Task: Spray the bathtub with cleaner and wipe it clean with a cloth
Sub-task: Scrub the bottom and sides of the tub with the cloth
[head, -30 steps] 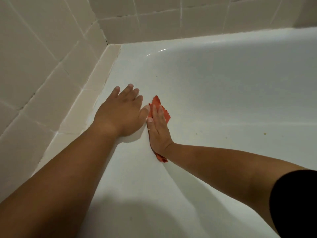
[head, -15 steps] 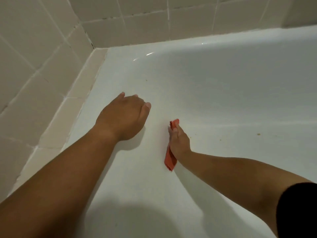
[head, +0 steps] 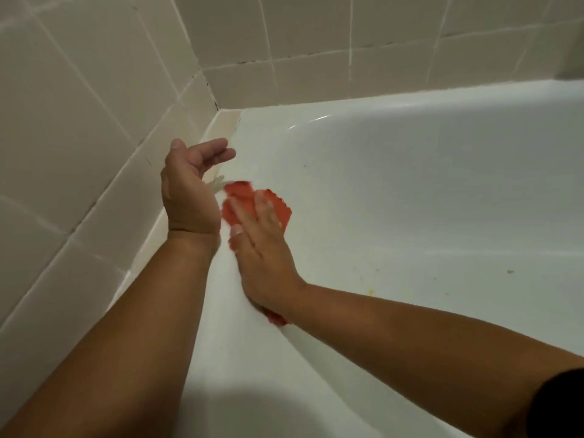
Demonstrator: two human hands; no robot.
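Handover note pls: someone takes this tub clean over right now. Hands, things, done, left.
Left hand: held above the rim, fingers loosely curled, nothing in its grip.
Right hand: flat on the orange cloth, pressing it to the bathtub inner slope.
Spray bottle: not in view.
Done: wiping under way; spraying cannot be judged.
Left: yellow specks on the tub floor, then the rest.

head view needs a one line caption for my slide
Wiping down the white bathtub: right hand presses an orange cloth flat near the tiled corner, left hand hovers empty.
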